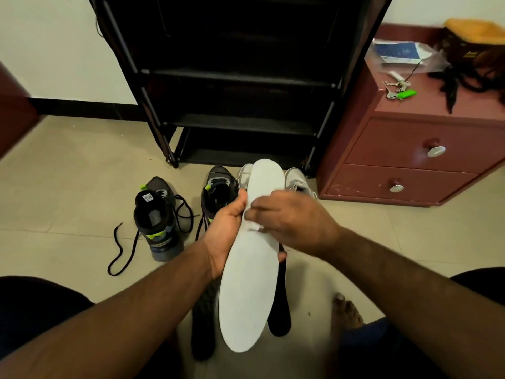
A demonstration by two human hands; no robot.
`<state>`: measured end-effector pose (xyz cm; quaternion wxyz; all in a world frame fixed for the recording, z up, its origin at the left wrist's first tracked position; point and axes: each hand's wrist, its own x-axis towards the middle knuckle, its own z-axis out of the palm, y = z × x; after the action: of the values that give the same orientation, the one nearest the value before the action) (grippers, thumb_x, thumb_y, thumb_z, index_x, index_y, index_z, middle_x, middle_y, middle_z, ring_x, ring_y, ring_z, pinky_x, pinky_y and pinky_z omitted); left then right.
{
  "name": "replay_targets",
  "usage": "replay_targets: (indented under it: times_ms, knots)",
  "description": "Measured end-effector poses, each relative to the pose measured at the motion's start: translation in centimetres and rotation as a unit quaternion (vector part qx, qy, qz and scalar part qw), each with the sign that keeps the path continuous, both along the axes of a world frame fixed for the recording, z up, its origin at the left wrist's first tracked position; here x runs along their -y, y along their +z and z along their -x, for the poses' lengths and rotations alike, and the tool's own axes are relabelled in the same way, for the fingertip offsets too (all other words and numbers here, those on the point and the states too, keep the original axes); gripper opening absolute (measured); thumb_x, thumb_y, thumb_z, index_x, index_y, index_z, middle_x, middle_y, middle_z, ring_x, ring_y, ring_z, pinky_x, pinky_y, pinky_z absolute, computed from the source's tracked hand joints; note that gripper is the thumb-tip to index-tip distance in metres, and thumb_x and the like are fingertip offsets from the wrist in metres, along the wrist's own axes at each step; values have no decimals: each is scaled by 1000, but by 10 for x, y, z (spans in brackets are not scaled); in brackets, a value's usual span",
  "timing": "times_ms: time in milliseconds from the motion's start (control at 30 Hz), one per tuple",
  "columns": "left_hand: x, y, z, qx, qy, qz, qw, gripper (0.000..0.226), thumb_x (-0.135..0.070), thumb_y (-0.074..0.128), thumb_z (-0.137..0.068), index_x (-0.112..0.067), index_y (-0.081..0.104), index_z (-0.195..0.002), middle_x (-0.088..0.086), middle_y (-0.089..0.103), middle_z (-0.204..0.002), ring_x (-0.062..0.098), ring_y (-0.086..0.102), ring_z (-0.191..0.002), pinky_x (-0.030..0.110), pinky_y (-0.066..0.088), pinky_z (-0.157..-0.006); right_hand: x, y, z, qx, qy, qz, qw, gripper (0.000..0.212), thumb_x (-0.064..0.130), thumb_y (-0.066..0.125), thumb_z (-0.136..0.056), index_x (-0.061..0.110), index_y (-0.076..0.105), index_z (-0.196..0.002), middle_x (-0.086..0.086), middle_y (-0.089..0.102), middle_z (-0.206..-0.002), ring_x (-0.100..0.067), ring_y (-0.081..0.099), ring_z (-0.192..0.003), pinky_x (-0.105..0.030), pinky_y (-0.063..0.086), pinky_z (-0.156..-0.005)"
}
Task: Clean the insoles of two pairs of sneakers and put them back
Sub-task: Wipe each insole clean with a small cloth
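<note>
At frame centre our left hand [222, 233] grips the long white foam insole [250, 283]; our right hand [292, 222] pinches a small white wipe [252, 225] against it.

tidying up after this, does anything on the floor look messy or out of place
The dark sneaker on the left has its black lace undone and trailing across the tiles. Two dark insoles lie loose on the floor under the white insole held by the left hand.
</note>
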<state>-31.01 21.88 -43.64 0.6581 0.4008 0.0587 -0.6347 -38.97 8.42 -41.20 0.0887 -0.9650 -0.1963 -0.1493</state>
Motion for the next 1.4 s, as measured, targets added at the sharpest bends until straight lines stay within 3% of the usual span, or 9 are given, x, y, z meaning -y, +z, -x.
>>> replay_targets:
  times_ms: [267, 333, 467, 633, 733, 833, 1000, 1200, 1400]
  knots:
    - [-2, 7, -14, 20, -2, -16, 1000, 69, -61, 39, -93, -5, 67, -120, 17, 71, -101, 29, 69, -83, 34, 59, -72, -22, -2, 18, 30, 144, 28, 989, 27, 9, 74, -81, 2, 69, -106, -14, 68, -107, -27, 64, -96, -35, 51, -82]
    - [-2, 8, -8, 7, -16, -8, 1000, 61, -59, 42, -90, -9, 68, -114, 15, 70, -85, 31, 69, -74, 44, 59, -72, 1, -5, 9, 26, 107, 26, 994, 26, 6, 72, -80, 1, 69, -105, -16, 68, -109, -30, 64, -99, -38, 54, -83]
    - [-1, 12, 1, 12, -33, 0, 999, 60, -60, 43, -93, -15, 66, -124, 18, 69, -109, 37, 69, -92, 62, 48, -86, 33, -2, -2, 51, -21, 25, 998, 30, 2, 73, -76, 1, 69, -105, -16, 69, -108, -32, 65, -100, -45, 57, -77]
    - [-2, 17, -2, -33, -14, -7, 999, 58, -56, 51, -83, -3, 73, -93, 11, 64, -62, 27, 66, -55, 37, 60, -55, -12, -2, 13, 19, 100, 18, 995, 28, 6, 77, -73, 2, 71, -100, -13, 69, -105, -27, 64, -98, -35, 51, -85]
    - [-2, 11, 1, -22, -30, 15, 999, 63, -61, 48, -86, -12, 68, -120, 18, 70, -101, 37, 69, -86, 67, 49, -82, 20, -3, 0, 37, 17, 15, 999, 27, 6, 74, -75, 1, 71, -101, -14, 70, -104, -29, 66, -98, -40, 57, -80]
    - [-2, 13, 3, -33, -39, 31, 998, 66, -61, 50, -86, -13, 64, -129, 17, 65, -120, 39, 64, -102, 72, 43, -89, 32, 0, -3, 65, -51, 8, 997, 36, 4, 85, -65, 0, 72, -98, -16, 71, -99, -30, 68, -92, -41, 58, -77]
    - [-6, 20, -1, -97, -56, 88, 990, 64, -50, 47, -95, 6, 59, -123, 29, 67, -100, 42, 65, -97, 53, 51, -90, -10, -2, 9, 34, 95, 24, 995, 26, 5, 76, -73, 0, 71, -98, -13, 70, -100, -28, 65, -91, -36, 50, -82]
    - [1, 7, 3, -4, -38, 4, 999, 73, -70, 39, -86, -13, 71, -118, 17, 69, -110, 36, 68, -93, 64, 47, -84, 31, -1, -4, 95, -76, 0, 993, 34, 1, 82, -66, -2, 71, -98, -16, 71, -97, -32, 67, -89, -39, 54, -79]
    - [1, 5, 1, -27, -48, 33, 998, 78, -75, 33, -85, -15, 68, -120, 16, 70, -104, 38, 68, -88, 65, 49, -78, 19, -5, -4, 71, 3, -7, 997, 19, 6, 70, -78, 2, 72, -96, -12, 71, -96, -29, 66, -87, -39, 53, -73]
